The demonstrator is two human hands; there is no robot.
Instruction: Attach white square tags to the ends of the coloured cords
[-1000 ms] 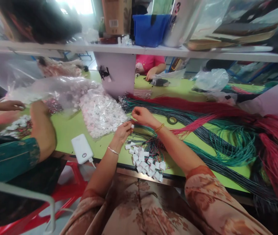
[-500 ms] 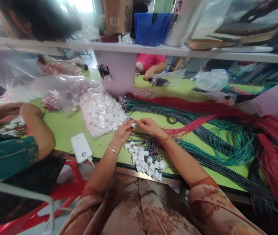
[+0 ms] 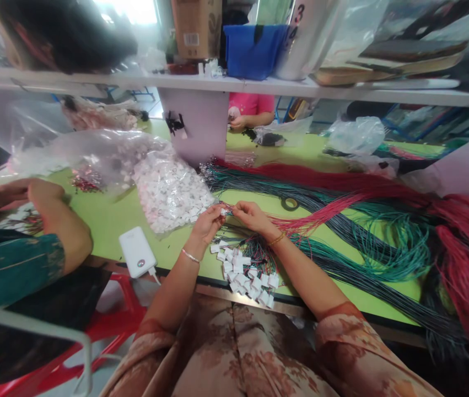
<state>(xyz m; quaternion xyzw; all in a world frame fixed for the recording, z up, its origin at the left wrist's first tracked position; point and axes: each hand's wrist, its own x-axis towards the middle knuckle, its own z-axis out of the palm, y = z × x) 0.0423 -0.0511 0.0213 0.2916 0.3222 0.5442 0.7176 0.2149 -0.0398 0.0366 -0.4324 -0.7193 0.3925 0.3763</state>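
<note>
My left hand [image 3: 209, 221] pinches a small white connector [image 3: 224, 212] over the middle of the table. Close beside it, my right hand [image 3: 252, 217] has its fingertips closed on thin wires that meet the connector; the exact contact is too small to make out. Below my hands lies a pile of white connectors [image 3: 240, 270] with wires attached, near the table's front edge. To the left of my hands rests a clear plastic bag of white connectors [image 3: 172, 190]. Long red wires [image 3: 321, 212] run rightward from near my right hand.
Bundles of black wires [image 3: 366, 286] and green wires [image 3: 399, 253] spread to the right. A roll of tape [image 3: 289, 203] and a white power bank [image 3: 137, 252] lie on the green table. Co-workers' arms [image 3: 58, 220] show at left and across. A shelf [image 3: 135, 82] spans above.
My hands stay together at the connector with only slight finger movement. Across the table, a co-worker's hand has shifted left. The view has tilted slightly.
</note>
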